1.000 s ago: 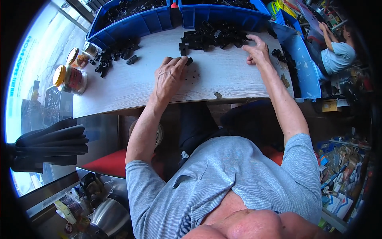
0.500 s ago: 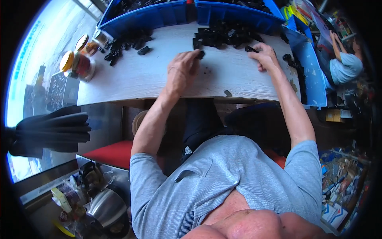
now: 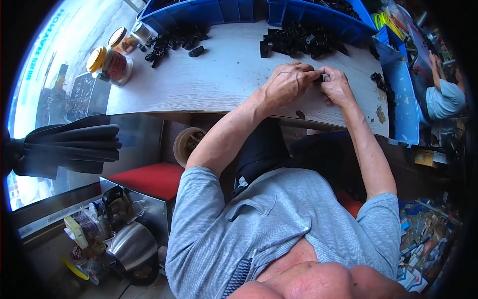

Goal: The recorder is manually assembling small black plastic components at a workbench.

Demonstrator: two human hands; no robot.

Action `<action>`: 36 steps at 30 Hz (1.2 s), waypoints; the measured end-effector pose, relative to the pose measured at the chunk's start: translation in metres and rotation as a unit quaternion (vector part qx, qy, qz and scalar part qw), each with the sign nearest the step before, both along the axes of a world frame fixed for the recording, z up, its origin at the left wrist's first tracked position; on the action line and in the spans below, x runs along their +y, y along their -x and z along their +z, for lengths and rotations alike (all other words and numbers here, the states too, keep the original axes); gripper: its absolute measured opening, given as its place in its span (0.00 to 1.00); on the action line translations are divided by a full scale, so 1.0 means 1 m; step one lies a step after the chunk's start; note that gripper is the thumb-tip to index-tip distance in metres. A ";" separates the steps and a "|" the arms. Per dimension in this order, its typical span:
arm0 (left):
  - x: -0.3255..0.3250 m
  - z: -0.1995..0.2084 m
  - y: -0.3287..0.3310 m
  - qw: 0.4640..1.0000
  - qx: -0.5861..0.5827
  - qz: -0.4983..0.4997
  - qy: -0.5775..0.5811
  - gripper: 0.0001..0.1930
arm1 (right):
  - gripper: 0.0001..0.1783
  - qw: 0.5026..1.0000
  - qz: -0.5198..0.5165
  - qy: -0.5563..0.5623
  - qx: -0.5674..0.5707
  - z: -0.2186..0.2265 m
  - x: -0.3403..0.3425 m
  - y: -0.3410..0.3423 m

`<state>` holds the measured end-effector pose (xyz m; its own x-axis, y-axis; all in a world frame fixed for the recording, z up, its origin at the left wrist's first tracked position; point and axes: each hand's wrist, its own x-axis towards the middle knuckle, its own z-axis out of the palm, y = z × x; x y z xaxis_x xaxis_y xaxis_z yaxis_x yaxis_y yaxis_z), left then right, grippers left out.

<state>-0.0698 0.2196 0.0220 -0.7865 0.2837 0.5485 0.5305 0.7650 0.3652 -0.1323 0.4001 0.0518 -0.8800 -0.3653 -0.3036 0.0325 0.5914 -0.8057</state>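
Observation:
My left hand and my right hand meet over the right half of the white table. Between their fingertips shows a small black part, mostly covered by the fingers. Both hands are closed on it; whether it is one part or two joined cannot be made out. Just beyond them lies a heap of black plastic parts. A second, looser heap of black parts sits at the table's far left, with a single black piece at its near edge.
Two blue bins of black parts line the table's far edge. Jars with a yellow lid and a pale lid stand at the left. A light-blue bin flanks the right edge. A co-worker is beyond it. A kettle sits lower left.
My left hand has moved right to meet my right hand, bringing its black part along. The right hand, also holding a black part before, stays on the right. The whole view has shifted slightly.

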 end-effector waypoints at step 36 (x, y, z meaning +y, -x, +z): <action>-0.156 -0.002 -0.036 0.872 0.063 0.483 0.038 0.17 | 0.24 0.979 -0.145 0.131 -0.053 0.005 0.034 0.009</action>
<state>-0.0337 0.0640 0.0203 -0.6128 -0.4394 0.6568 -0.3437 0.8966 0.2792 -0.1413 0.4342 0.0565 -0.9265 -0.1824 -0.3292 0.2609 0.3193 -0.9111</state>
